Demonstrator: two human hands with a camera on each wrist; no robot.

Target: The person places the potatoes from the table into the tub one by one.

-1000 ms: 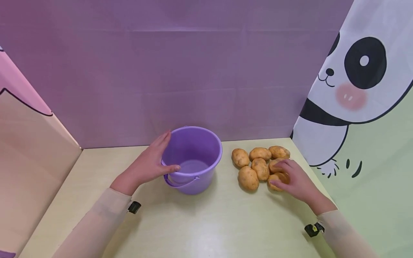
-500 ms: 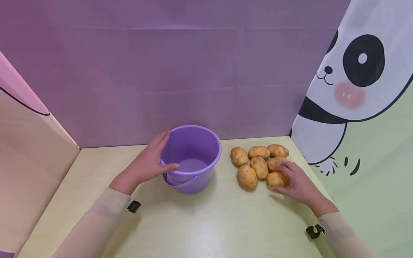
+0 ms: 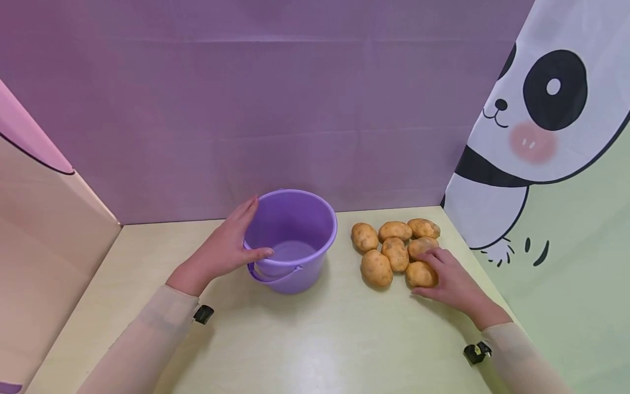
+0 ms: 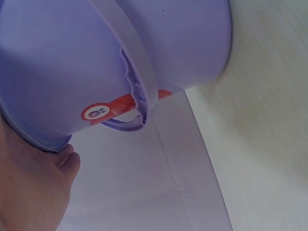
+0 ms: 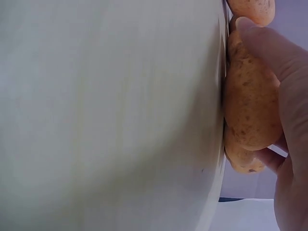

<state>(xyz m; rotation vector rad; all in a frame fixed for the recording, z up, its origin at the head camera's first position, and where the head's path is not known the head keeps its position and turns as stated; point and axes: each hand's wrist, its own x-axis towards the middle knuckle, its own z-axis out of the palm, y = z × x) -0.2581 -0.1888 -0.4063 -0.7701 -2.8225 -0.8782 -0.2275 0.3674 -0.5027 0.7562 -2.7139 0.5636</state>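
Observation:
A purple bucket [image 3: 290, 230] stands upright on the table, its handle [image 4: 139, 62] hanging down the near side. My left hand [image 3: 221, 251] holds its left rim, the thumb lying over the front edge and the fingers stretched along the back left; the left wrist view shows this hand [image 4: 36, 183] at the rim. To the right, several potatoes lie in a tight group. My right hand [image 3: 455, 284] grips the nearest right potato [image 3: 421, 274], which still lies on the table. In the right wrist view, the thumb and fingers sit around that potato [image 5: 252, 96].
The other potatoes, such as a large one [image 3: 377, 268] at front left and one [image 3: 424, 228] at back right, touch or nearly touch each other. A purple backdrop [image 3: 275, 109] rises behind the pale table [image 3: 315, 339]. A panda-printed panel [image 3: 556, 219] borders the right side.
My right hand has closed in around the nearest right potato, its thumb now lower at the near side. The left hand stays on the bucket. The head view has shifted slightly.

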